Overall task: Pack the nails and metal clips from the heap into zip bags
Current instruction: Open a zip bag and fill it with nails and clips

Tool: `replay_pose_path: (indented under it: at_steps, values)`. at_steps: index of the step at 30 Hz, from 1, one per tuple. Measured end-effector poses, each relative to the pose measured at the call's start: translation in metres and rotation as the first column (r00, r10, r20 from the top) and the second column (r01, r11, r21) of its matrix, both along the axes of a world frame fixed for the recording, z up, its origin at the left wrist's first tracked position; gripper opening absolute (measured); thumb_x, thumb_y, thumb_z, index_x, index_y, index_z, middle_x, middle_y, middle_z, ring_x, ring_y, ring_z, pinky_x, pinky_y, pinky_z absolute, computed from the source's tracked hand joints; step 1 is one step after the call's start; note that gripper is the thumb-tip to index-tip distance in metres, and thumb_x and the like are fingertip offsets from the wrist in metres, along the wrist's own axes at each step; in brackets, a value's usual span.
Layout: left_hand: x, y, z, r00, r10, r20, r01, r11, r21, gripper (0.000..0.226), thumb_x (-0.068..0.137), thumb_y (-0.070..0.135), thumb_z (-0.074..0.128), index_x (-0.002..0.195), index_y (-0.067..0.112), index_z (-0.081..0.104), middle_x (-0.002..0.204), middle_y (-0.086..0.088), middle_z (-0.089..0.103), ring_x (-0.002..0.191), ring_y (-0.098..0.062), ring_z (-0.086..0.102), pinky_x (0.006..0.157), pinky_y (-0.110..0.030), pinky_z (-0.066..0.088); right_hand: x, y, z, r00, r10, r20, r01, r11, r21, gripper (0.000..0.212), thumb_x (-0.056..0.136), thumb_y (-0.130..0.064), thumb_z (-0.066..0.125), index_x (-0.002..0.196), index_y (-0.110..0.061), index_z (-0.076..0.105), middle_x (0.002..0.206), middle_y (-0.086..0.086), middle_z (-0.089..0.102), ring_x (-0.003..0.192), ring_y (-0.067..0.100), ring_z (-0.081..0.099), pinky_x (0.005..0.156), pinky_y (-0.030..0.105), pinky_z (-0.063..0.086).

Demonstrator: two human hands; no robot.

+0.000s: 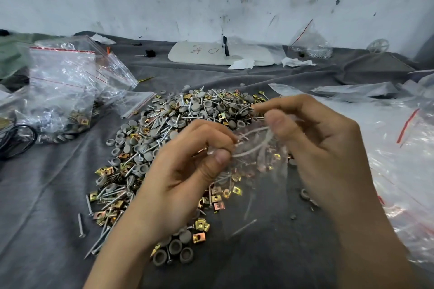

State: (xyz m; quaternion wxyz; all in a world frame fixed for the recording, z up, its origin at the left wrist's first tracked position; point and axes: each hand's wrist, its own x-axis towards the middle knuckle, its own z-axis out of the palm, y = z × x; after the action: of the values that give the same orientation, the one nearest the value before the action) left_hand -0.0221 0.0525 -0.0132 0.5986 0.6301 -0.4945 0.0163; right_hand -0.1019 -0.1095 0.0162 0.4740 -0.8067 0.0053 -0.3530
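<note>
A heap (164, 138) of silver nails, gold metal clips and grey round caps lies on the grey cloth in the middle. Above its near right side, both hands hold one small clear zip bag (256, 148). My left hand (187, 171) pinches the bag's left edge between thumb and fingers. My right hand (324, 148) pinches its right edge, index finger stretched over the top. The bag is blurred and I cannot tell what is inside it.
Filled zip bags (61, 91) stand at the left, beside a black cable (16, 141). Empty clear bags (404, 148) are piled at the right. A white board (220, 54), tissues and another bag (310, 44) lie by the back wall.
</note>
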Motion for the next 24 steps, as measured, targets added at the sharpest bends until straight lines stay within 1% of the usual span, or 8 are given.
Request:
replay_pose_path:
  at_steps: [2,4,6,11,14,17,21,24]
  values:
    - [0.004,0.005,0.000,0.998,0.059,0.005,-0.059,0.997,-0.048,0.012,0.091,0.023,0.049,0.090,0.025,0.061,0.099,0.006,0.063,0.097,-0.009,0.060,0.081,-0.019,0.046,0.003,-0.005,-0.006,0.995,-0.068,0.069,0.057,0.986,0.154,0.016,0.088,-0.037,0.059,0.092,-0.027,0.071,0.086,-0.016,0.071,0.077,-0.004,0.063,0.066,0.006,0.044]
    - [0.011,0.012,-0.001,0.996,0.090,0.003,-0.089,0.988,-0.127,0.018,0.092,0.020,0.048,0.090,0.032,0.062,0.101,0.012,0.063,0.099,-0.011,0.060,0.084,-0.025,0.048,0.010,-0.013,-0.020,0.985,-0.172,-0.008,0.169,0.957,0.236,0.011,0.091,-0.028,0.060,0.085,-0.027,0.070,0.081,-0.013,0.071,0.068,-0.004,0.060,0.063,0.014,0.047]
    - [0.016,0.018,-0.004,0.992,0.123,-0.009,-0.123,0.972,-0.201,0.023,0.092,0.020,0.047,0.093,0.037,0.063,0.103,0.011,0.063,0.102,-0.016,0.059,0.089,-0.036,0.049,0.019,-0.018,-0.036,0.957,-0.157,-0.244,0.195,0.971,0.139,0.014,0.089,-0.021,0.062,0.080,-0.030,0.067,0.076,-0.012,0.068,0.066,-0.005,0.059,0.063,0.017,0.044]
    - [0.026,0.027,-0.010,0.979,0.169,-0.115,-0.194,0.944,-0.268,0.007,0.094,0.036,0.057,0.092,0.035,0.064,0.104,0.002,0.063,0.107,-0.023,0.057,0.096,-0.058,0.043,0.044,0.002,-0.066,0.797,-0.026,-0.603,-0.169,0.950,-0.264,0.018,0.084,-0.018,0.071,0.084,-0.035,0.064,0.094,-0.014,0.057,0.087,0.005,0.052,0.076,0.019,0.037]
    - [0.028,0.030,-0.011,0.972,0.195,-0.132,-0.225,0.936,-0.272,0.011,0.093,0.043,0.059,0.093,0.034,0.064,0.105,0.002,0.063,0.105,-0.027,0.056,0.096,-0.062,0.042,0.051,0.008,-0.074,0.797,-0.069,-0.600,-0.182,0.920,-0.347,0.013,0.086,-0.018,0.069,0.093,-0.029,0.067,0.096,-0.012,0.052,0.094,0.010,0.052,0.084,0.026,0.042]
    - [0.028,0.030,-0.011,0.972,0.187,-0.144,-0.220,0.938,-0.267,0.010,0.093,0.043,0.059,0.094,0.034,0.064,0.105,0.003,0.064,0.105,-0.029,0.059,0.097,-0.055,0.047,0.052,0.007,-0.075,0.803,-0.088,-0.590,-0.178,0.908,-0.378,0.013,0.088,-0.016,0.066,0.083,-0.028,0.061,0.094,-0.012,0.050,0.097,0.013,0.053,0.086,0.027,0.043]
    - [0.027,0.030,-0.010,0.967,0.169,-0.192,-0.219,0.934,-0.282,0.012,0.091,0.046,0.061,0.094,0.035,0.065,0.105,0.004,0.065,0.106,-0.027,0.061,0.096,-0.042,0.051,0.047,-0.003,-0.071,0.795,-0.051,-0.604,-0.150,0.949,-0.278,0.022,0.089,-0.017,0.066,0.075,-0.030,0.054,0.080,-0.018,0.051,0.081,0.006,0.054,0.071,0.020,0.039]
    - [0.026,0.030,-0.010,0.964,0.171,-0.201,-0.224,0.934,-0.278,0.010,0.091,0.044,0.061,0.093,0.035,0.066,0.105,0.001,0.064,0.107,-0.030,0.060,0.098,-0.047,0.050,0.038,-0.015,-0.063,0.833,-0.034,-0.553,-0.062,0.986,-0.154,0.028,0.088,-0.012,0.066,0.073,-0.033,0.055,0.076,-0.013,0.060,0.072,0.004,0.058,0.066,0.018,0.041]
